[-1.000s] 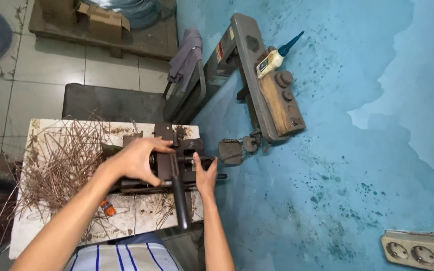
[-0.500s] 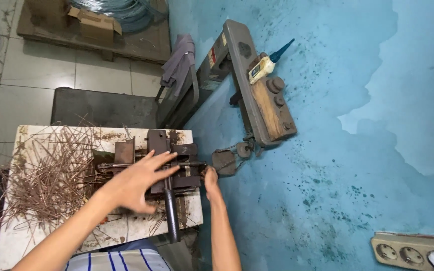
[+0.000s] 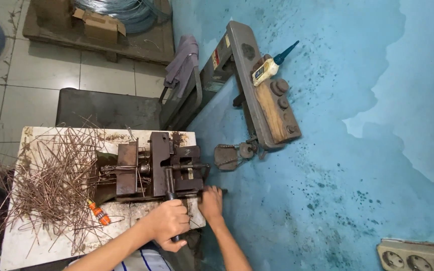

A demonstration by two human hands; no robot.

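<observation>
Rusty iron bending jig [image 3: 159, 168] sits mid-bench: blocky brown plates, bolted, pitted surface. Bench [image 3: 31, 246] top is white, stained and scuffed.

Left hand [image 3: 169, 225] at the near edge of the jig, fingers wrapped tight around the dark round lever handle [image 3: 169, 188], which runs from the jig toward the person. Right hand [image 3: 211, 201] at the jig's right near corner, fingers curled together over a thin rod end [image 3: 221, 190]; whether it truly grips the rod cannot be told.

Left of the jig: loose heap of thin, straight, rust-brown wire pieces [image 3: 51, 185], tangled, spilling over the bench edge. Small orange-handled tool [image 3: 98, 213] lies at the heap's near side, just left of the jig.

Beyond the jig: dark flat metal slab [image 3: 104, 108] on the tiled floor. Further beyond, a grey machine frame [image 3: 247, 85] leans against the blotched blue wall, grey cloth [image 3: 182, 62] draped on it, a worn wooden board [image 3: 272, 113] with round knobs, and a yellowish squeeze bottle [image 3: 269, 66] with a blue nozzle. Far beyond, an open cardboard box [image 3: 99, 27] on a pallet; contents not visible.
</observation>
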